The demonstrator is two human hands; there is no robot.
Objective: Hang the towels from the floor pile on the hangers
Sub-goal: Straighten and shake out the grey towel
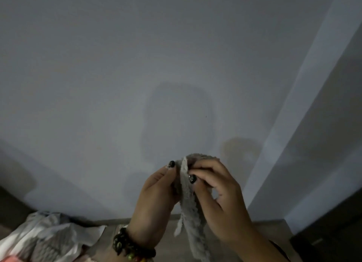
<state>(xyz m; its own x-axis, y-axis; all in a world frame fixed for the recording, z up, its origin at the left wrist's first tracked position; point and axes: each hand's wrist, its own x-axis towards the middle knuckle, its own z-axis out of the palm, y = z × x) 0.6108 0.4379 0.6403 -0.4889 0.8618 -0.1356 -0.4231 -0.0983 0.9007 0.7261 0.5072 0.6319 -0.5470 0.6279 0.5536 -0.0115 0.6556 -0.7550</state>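
Single head view: we look forward at a near wall [137, 65], floor [109, 234] along the bottom edge.

The towel [186, 199] hangs between the left hand [156, 199] and right hand [215, 193] at six o'clock, the floor pile [47, 236] at eight o'clock, the wall [137, 65] behind.

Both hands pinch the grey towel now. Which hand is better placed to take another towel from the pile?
Probably the left hand: the floor pile lies on its side, while the right hand pinches the fluffy grey towel.
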